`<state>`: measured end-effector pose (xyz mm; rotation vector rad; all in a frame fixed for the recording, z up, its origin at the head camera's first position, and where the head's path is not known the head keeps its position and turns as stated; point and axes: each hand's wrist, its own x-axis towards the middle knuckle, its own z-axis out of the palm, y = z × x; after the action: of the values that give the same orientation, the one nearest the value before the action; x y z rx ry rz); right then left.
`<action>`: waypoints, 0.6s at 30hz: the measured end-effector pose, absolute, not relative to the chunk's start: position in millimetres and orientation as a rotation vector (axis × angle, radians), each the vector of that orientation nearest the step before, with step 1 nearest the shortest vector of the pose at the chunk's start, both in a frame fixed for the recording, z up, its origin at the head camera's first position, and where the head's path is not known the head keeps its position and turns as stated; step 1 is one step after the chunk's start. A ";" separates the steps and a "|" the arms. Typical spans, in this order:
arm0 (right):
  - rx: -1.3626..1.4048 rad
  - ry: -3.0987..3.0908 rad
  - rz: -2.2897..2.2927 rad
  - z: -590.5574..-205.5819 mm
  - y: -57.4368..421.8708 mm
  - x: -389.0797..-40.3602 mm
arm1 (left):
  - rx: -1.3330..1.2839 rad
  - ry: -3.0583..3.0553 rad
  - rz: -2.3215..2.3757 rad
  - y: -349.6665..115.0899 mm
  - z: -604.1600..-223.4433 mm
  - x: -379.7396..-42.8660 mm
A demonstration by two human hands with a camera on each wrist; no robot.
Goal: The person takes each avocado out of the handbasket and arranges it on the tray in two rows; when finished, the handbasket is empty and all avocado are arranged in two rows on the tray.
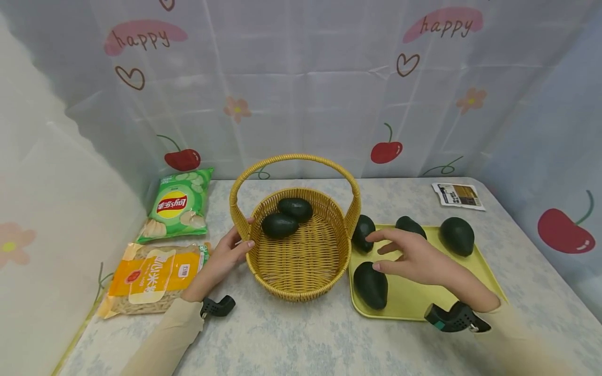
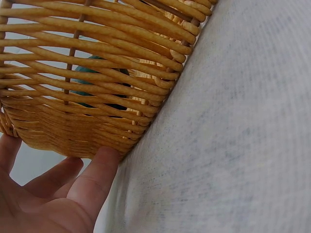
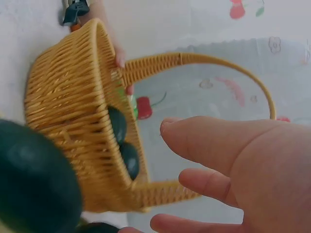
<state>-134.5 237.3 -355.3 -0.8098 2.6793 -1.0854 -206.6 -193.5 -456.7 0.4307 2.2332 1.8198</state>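
A yellow wicker basket (image 1: 301,271) with a tall arched handle stands in the middle of the table, two dark green avocados (image 1: 279,225) lying inside near its back left. My left hand (image 1: 229,253) touches its left side by the handle's base; in the left wrist view, fairly straight fingers (image 2: 95,179) rest against the woven wall. To the right, my right hand (image 1: 414,256) hovers over a yellow tray (image 1: 423,297), its fingers spread and nothing held. Closest to its fingertips are two avocados, one behind (image 1: 363,233) and one in front (image 1: 371,286). The right wrist view shows an avocado (image 3: 34,179) beside the basket.
Two more avocados, one partly hidden by the right hand (image 1: 411,226) and one at the right (image 1: 457,236), lie on the tray. At left are a green chip bag (image 1: 181,203) and an orange food packet (image 1: 152,279). A small packet (image 1: 458,196) lies at the back right.
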 end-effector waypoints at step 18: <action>-1.131 2.645 -0.593 -322.3 109.0 -212.6 | 0.414 2.228 1.824 -192.2 -455.1 -205.7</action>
<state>-212.6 109.0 -322.3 -1.1305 2.6446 -0.5926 -205.7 -192.2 -455.1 0.4139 2.2281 1.8238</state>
